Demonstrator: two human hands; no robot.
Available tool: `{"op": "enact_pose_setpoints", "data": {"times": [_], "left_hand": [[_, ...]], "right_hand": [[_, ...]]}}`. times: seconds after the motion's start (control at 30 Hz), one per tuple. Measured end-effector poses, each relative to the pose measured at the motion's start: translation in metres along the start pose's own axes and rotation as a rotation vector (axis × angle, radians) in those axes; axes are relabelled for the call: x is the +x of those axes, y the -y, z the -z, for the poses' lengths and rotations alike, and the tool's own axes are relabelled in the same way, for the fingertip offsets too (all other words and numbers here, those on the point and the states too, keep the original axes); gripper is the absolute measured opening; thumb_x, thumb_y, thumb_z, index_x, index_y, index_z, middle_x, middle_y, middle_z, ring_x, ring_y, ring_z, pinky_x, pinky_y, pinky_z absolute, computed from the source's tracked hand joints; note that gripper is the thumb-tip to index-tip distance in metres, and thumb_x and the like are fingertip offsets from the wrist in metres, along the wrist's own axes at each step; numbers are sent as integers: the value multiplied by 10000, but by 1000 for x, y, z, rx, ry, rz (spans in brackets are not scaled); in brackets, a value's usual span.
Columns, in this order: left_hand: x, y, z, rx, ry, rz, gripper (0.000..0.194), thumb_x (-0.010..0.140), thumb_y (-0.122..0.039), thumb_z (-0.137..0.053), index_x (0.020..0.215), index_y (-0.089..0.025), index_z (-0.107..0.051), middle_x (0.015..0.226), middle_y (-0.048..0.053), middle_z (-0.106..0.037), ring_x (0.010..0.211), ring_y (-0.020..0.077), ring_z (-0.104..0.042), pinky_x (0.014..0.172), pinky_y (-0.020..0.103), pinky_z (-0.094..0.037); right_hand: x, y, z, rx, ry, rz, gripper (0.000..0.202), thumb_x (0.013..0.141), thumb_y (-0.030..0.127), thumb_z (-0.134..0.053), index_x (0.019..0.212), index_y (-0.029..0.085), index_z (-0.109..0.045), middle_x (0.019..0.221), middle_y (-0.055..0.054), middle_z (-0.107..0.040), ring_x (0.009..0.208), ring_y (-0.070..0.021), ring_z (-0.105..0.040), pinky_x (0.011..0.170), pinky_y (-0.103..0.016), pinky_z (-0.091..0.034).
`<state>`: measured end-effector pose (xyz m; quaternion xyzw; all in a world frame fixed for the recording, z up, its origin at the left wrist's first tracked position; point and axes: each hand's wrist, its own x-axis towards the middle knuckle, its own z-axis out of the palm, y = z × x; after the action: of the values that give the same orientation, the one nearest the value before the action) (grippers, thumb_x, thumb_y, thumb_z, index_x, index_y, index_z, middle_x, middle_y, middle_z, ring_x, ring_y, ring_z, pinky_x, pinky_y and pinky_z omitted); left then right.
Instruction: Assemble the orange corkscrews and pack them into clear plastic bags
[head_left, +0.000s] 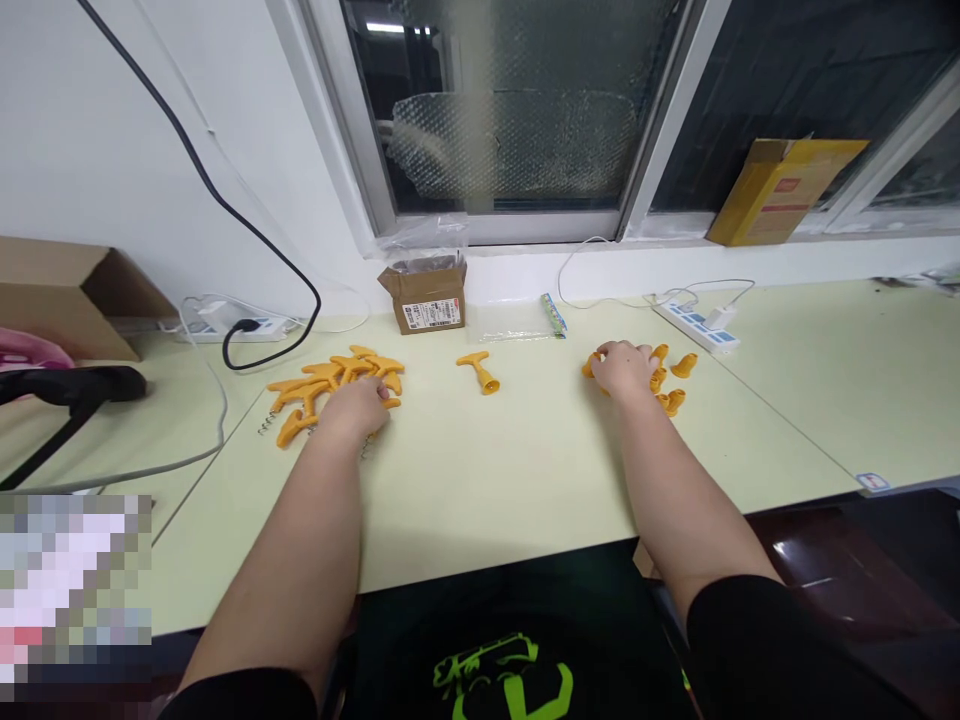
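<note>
My left hand (358, 406) is closed on a corkscrew at the right side of a pile of orange T-handled corkscrews (319, 378). An orange handle end shows past its fingers and a metal spiral below them; the grip is partly hidden. My right hand (626, 368) bends over a group of orange hollow sleeves (684, 366), its fingers closed round one sleeve (591, 366) at its left. Between the hands, a T-handled corkscrew with a sleeve over its spiral (480, 372) lies on the pale table (487, 470).
Along the wall stand a small open cardboard box (429, 300), a clear plastic bag (510, 321) and a power strip (697, 325). A black cable (225, 200) hangs at left, near a larger carton (52, 290). A yellow box (784, 192) leans on the window sill.
</note>
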<state>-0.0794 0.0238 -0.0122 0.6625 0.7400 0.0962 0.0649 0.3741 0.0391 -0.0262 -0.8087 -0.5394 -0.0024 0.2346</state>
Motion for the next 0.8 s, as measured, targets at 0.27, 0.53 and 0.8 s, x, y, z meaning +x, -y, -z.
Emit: {"op": "enact_pose_setpoints", "data": {"times": [0.27, 0.53, 0.8], "left_hand": [[1, -18, -5, -96, 39, -1, 328, 549, -193, -802, 843, -235, -662, 819, 95, -700, 865, 360, -671, 775, 426, -500], [-18, -49, -6, -94, 54, -155, 228, 585, -394, -833, 641, -236, -678, 764, 97, -686, 710, 294, -644, 598, 341, -421], [-21, -73, -21, -654, 54, -87, 242, 735, -387, -766, 844, -220, -629, 622, 22, -627, 536, 194, -580, 515, 290, -412]], "right_hand": [[-6, 8, 1, 22, 15, 60, 217, 836, 275, -643, 965, 195, -799, 1012, -178, -725, 1156, -414, -477, 974, -587, -326], [-30, 37, -8, 255, 121, 370, 162, 791, 251, -688, 947, 215, -709, 959, -109, -700, 1073, -295, -599, 900, -385, -464], [-47, 56, -28, 678, 364, 522, 177, 861, 309, -647, 1000, 235, -727, 1042, -56, -754, 942, -228, -678, 893, -383, -507]]}}
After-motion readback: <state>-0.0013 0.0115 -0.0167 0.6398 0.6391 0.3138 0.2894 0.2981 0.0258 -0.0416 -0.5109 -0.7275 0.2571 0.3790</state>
